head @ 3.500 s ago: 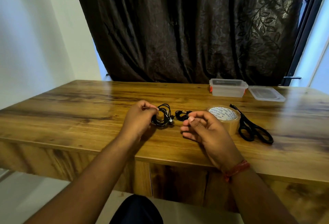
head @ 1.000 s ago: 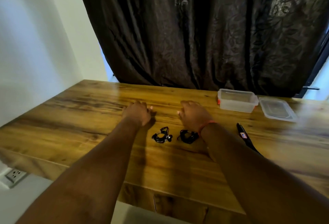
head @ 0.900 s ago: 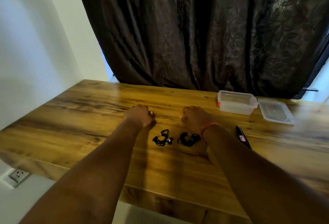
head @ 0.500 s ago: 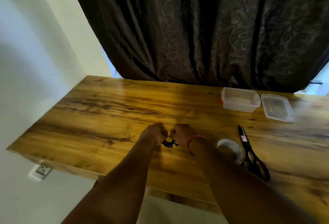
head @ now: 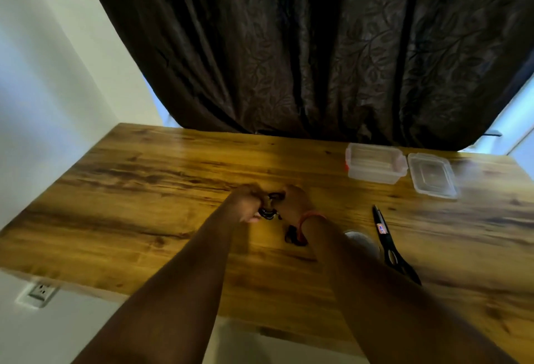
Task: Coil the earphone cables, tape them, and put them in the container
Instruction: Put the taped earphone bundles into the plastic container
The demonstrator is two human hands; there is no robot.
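1. The left hand (head: 245, 202) and the right hand (head: 293, 203) meet above the middle of the wooden table (head: 144, 190), knuckles facing away from the camera.
2. Between them sits a coiled black earphone cable (head: 268, 211) with a brownish band of tape around it; the fingers of both hands curl around the coil and grip it from either side.
3. The picture is blurred here, so how each finger lies on the coil cannot be told.
4. A second black earphone coil (head: 291, 236) lies on the table just under the right wrist, partly hidden by the forearm and an orange-red wristband (head: 307, 219).
5. A roll of brown tape (head: 362, 241) rests on the table to the right of that forearm, which covers part of it.
6. Black scissors (head: 390, 245) lie just beside the roll on its right, blades pointing toward the far edge.
7. A clear plastic container (head: 374, 165) stands open near the far right of the table, well apart from the hands, with red clips at its corners.
8. Its clear lid (head: 432, 174) lies flat just to its right.
9. A dark patterned curtain (head: 318, 45) hangs behind the table, and a wall socket (head: 40, 291) shows below the table's left edge.
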